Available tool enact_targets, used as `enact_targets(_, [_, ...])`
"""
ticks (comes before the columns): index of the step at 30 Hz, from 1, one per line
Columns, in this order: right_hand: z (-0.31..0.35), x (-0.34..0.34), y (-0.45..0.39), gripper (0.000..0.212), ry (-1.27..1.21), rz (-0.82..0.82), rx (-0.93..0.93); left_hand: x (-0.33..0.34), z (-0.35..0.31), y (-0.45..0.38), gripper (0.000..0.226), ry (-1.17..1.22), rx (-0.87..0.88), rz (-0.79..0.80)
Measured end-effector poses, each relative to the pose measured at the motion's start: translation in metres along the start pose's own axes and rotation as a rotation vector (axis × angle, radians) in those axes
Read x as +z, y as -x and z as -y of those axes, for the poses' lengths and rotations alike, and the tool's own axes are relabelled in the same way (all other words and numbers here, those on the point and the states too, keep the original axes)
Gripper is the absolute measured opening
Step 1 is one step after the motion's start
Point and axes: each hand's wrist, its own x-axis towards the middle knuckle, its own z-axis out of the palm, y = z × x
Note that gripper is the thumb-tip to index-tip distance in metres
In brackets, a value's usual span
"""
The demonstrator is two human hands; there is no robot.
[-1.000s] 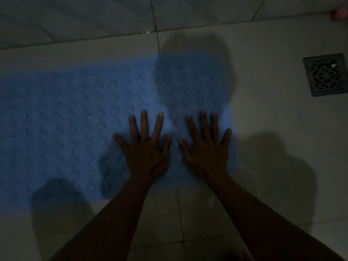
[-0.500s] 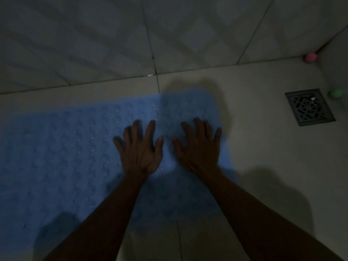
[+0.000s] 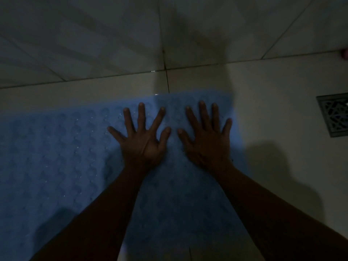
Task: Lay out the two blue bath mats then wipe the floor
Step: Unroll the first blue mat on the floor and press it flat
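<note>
A blue bath mat (image 3: pixel 56 157) with a bumpy pattern lies flat on the pale tiled floor (image 3: pixel 273 129), stretching from the left edge to just right of centre. My left hand (image 3: pixel 143 142) rests palm down on the mat near its far right corner, fingers spread. My right hand (image 3: pixel 207 142) lies flat beside it, close to the mat's right edge, fingers also apart. Neither hand holds anything. Only one mat is in view. The room is dim.
A dark square floor drain (image 3: pixel 334 114) sits in the floor at the right edge. A tiled wall (image 3: pixel 113 34) rises just beyond the mat's far edge. A small pink object (image 3: pixel 345 53) lies at the wall's foot, far right.
Both hands have slid forward across the mat toward the wall and the fingers have spread wider. The view has shifted closer and to the left.
</note>
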Motion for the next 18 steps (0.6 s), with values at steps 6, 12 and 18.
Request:
enact_targets(6, [0.001,0.003,0.0011,0.071,0.036,-0.039,-0.001,-0.0002,0.0016,0.0042,0.061,-0.004,0.022,-0.026])
enact_targets(12, [0.0012,0.0039,-0.0014,0.07,0.056,-0.046,0.006,-0.0001,0.0014,0.0038,0.061,-0.03,0.018,-0.025])
enact_targets(18, [0.0014,0.0021,-0.0025,0.071,0.053,-0.021,0.008,-0.0009,0.0,0.0037,0.06,-0.006,0.011,-0.042])
